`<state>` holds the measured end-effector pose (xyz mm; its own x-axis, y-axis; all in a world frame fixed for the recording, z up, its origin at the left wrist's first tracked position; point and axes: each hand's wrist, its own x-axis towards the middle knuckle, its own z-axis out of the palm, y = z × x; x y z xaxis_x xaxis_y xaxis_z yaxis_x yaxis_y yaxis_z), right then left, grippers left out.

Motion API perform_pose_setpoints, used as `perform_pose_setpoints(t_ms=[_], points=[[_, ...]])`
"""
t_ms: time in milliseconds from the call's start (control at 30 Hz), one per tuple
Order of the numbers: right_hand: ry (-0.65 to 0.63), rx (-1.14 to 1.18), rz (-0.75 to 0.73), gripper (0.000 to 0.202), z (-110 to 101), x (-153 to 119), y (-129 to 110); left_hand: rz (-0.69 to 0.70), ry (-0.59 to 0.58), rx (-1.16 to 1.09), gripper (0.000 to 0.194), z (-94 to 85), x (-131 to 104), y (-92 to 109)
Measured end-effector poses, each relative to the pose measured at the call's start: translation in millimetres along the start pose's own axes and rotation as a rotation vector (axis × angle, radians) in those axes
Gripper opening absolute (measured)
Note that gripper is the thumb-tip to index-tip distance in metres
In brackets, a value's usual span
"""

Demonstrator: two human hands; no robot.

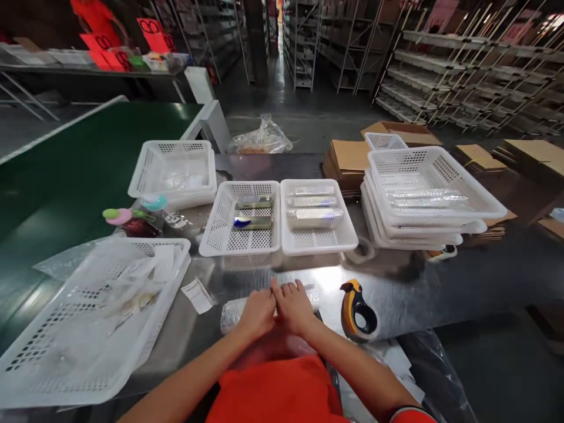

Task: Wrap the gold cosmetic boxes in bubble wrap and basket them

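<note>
Both of my hands lie over a bubble-wrapped roll [231, 314] near the front edge of the metal table. My left hand [259, 310] curls round its middle, with the left end of the roll sticking out. Beside it, the thumbs close together, my right hand [294, 304] grips the same roll, and a bit of wrap shows past its fingers. What is inside the wrap cannot be made out. A yellow and black tape dispenser [352, 311] rests to the right. To the left lies a printed paper slip [198, 295].
Ahead stand a white basket [214, 238] with two narrow boxes and another basket [318, 239] with bubble-wrapped packages. Stacked baskets [482, 205] and cardboard [350, 154] are at right. A large basket [176, 264] with plastic bags is at left, near drink cups [132, 222] and a green conveyor [145, 120].
</note>
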<state>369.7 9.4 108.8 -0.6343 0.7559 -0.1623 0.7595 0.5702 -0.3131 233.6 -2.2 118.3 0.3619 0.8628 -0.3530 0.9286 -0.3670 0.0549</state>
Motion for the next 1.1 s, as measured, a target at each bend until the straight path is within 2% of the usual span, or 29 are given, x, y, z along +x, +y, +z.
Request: perform_pose_setpoints(t_ms=[67,133,233,267,333,367,433,500,600,700,767,867,1000,1100], points=[[0.018,0.003,-0.036,0.094,-7,3,11,-0.003,0.011,0.022,0.031,-10.6,4,8],[0.115,-0.017,-0.071,0.083,-20,2,30,-0.019,0.124,0.052,0.046,-31.9,8,12],[0.305,-0.071,-0.067,0.062,-58,3,74,-0.145,0.476,0.080,0.081,-80.1,7,9],[0.362,-0.098,-0.044,0.055,-74,6,92,-0.195,0.596,0.066,0.086,-95.7,5,5],[0.449,-0.162,0.040,0.044,-104,18,131,-0.289,0.777,0.000,0.086,-115.7,-1,-8],[0.478,-0.191,0.087,0.040,-115,26,150,-0.339,0.824,-0.043,0.082,-117.3,-5,-15],[0.497,-0.233,0.151,0.040,-128,46,187,-0.435,0.802,-0.137,0.069,-102.1,-13,-30],[0.460,-0.258,0.162,0.045,-125,66,216,-0.506,0.643,-0.237,0.056,-68.4,-21,-41],[0.358,-0.279,0.139,0.049,-100,90,243,-0.621,0.461,-0.378,0.052,-11.4,-36,-52],[0.278,-0.270,0.146,0.050,-71,107,260,-0.734,0.326,-0.443,0.053,25.9,-57,-62],[0.264,-0.254,0.166,0.051,-57,115,269,-0.808,0.266,-0.470,0.053,38.9,-72,-66],[0.270,-0.216,0.160,0.053,-45,122,279,-0.893,0.258,-0.506,0.053,51.0,-94,-69],[0.227,-0.203,0.108,0.056,-37,125,282,-0.996,0.275,-0.604,0.053,68.7,-120,-60],[0.271,-0.209,0.128,0.058,-33,125,279,-1.075,0.256,-0.657,0.049,88.3,-143,-51]])
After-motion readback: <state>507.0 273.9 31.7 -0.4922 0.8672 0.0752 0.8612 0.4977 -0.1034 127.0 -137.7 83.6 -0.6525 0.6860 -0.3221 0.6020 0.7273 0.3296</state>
